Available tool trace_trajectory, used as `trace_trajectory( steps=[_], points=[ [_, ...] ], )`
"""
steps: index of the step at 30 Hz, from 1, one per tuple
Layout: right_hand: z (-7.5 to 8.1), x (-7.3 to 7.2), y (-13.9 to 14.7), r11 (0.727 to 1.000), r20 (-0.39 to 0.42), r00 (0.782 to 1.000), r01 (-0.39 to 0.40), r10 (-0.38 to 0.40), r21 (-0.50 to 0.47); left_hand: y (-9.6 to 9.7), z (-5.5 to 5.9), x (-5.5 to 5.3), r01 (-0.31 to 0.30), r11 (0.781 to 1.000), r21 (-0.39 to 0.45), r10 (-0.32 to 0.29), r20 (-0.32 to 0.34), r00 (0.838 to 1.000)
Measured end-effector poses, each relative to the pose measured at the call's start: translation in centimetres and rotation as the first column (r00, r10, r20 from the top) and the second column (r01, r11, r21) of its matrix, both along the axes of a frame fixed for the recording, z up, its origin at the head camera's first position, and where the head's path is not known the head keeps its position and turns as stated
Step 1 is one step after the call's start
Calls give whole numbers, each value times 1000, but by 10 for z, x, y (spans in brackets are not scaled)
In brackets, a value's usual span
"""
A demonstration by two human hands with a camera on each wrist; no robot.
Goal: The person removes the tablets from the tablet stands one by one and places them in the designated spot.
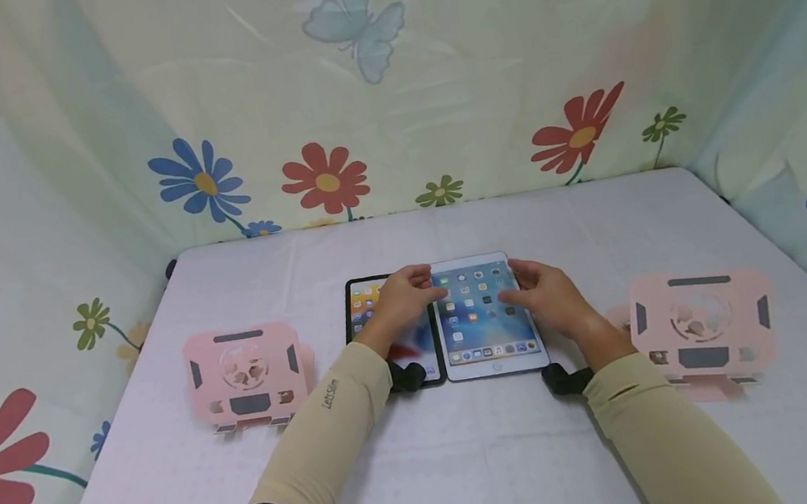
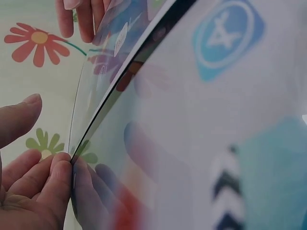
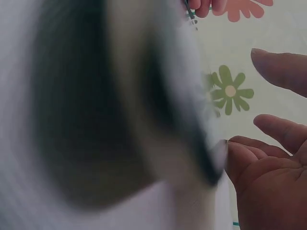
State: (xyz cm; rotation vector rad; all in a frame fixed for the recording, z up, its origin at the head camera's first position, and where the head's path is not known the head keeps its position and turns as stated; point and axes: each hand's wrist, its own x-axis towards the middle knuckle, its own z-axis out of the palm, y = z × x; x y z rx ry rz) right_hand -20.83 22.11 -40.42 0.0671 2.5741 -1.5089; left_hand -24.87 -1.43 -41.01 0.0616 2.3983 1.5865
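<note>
In the head view a white tablet (image 1: 483, 322) with its screen lit lies against a black-edged tablet (image 1: 428, 366) on its left. My left hand (image 1: 397, 307) reaches over the darker tablet to the white one's upper left. At the white tablet's right edge is my right hand (image 1: 556, 300), thumb above the screen. A clear thin sheet (image 2: 103, 67) with a small white label appears between both hands in the left wrist view. Left fingertips (image 2: 60, 165) touch its corner, thumb apart. Right fingertips (image 3: 230, 148) meet a faint edge, thumb also apart. Blur hides much of the right wrist view.
A pink stand (image 1: 217, 393) with a round cut-out is on the left of the white-covered table (image 1: 475, 462), and a similar pink stand (image 1: 746, 302) is on the right. A flowered curtain (image 1: 477, 108) hangs behind and along both sides.
</note>
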Motion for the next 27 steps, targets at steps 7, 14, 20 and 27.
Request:
trace_trajectory(
  steps=[7,14,20,27],
  points=[
    [1,0,-2,1000,12,1000,-4,4,7,1,0,0,-6,1000,-7,6,10,1000],
    [0,0,-2,1000,4,1000,-28,28,13,0,1,0,23,1000,-6,-23,1,1000],
    [3,2,-3,995,-43,997,-65,68,74,-1,3,2,48,999,20,-48,-10,999],
    [11,4,-14,951,-133,982,-88,132,298,1,1,1,49,992,-113,-66,-152,986]
  ],
)
